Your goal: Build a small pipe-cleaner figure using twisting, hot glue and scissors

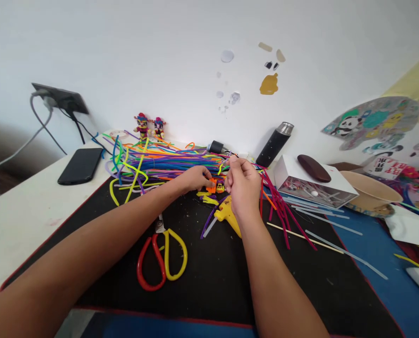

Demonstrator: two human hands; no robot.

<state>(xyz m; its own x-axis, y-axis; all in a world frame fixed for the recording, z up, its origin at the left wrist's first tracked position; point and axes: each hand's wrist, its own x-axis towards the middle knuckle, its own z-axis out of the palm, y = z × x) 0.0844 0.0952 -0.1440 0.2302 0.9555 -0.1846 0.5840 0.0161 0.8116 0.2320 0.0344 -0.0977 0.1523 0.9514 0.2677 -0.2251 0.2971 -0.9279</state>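
My left hand [197, 179] is closed, thumb and fingertips on a small orange and yellow pipe-cleaner figure [220, 187]. Just right of it and slightly higher, my right hand [244, 188] has thumb and forefinger pinched together; whatever is between them is too small to make out. Below the right hand lies a yellow glue gun [231, 217], partly covered by the wrist, a pale glue stick [210, 227] at its tip. Short yellow pipe-cleaner pieces [209, 200] lie beneath the figure. Scissors [159, 263] with one red and one yellow handle rest nearer me on the black mat [209, 281].
Behind my hands is a heap of coloured pipe cleaners [174, 163]. Two small finished figures [142, 126] stand against the wall. A phone [80, 166] lies at left. At right are a black flask [275, 144], a white box [315, 180], a bowl [368, 190] and loose glue sticks [346, 253].
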